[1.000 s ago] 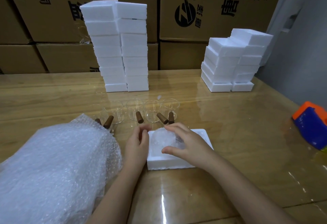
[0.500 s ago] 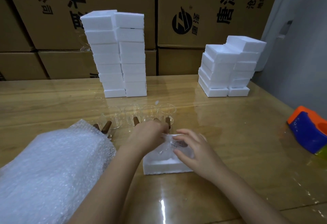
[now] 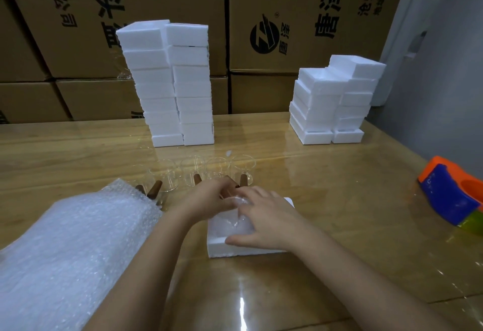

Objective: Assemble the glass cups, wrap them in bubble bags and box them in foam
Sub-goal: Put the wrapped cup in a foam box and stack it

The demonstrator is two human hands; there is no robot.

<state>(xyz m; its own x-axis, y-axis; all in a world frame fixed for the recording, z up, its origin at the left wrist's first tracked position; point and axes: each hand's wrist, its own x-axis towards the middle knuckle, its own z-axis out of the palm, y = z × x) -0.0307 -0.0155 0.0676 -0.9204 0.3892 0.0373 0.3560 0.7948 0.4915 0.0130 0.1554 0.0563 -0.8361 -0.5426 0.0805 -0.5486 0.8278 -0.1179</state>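
Glass cup in a clear bubble bag [image 3: 231,222]: it lies inside the open white foam box [image 3: 235,249], which sits at the front centre of the glossy wooden desk [image 3: 339,195].

From the left, a heap of clear bubble bags [image 3: 73,247] covers the near left part of the desk. Just beyond its far edge, a row of clear glass cups with brown wooden handles [image 3: 167,181] stands upright and runs rightward behind the hands. Farther back rises a tall double stack of white foam blocks [image 3: 167,82].

The left grip [image 3: 209,200], a bare hand, is at the far rim of the foam box. Its fingers are curled and pinch the end of the bubble bag.

The right grip [image 3: 264,221], also bare, lies flat over the wrapped cup. Its fingers are extended and its thumb rests on the near rim of the box, so it is released rather than clenched.

To the right, at the back, is a lower stack of white foam boxes [image 3: 334,101]. An orange and blue plastic object [image 3: 449,200] lies at the right edge. Brown cardboard cartons [image 3: 300,17] with black print stand behind the desk.
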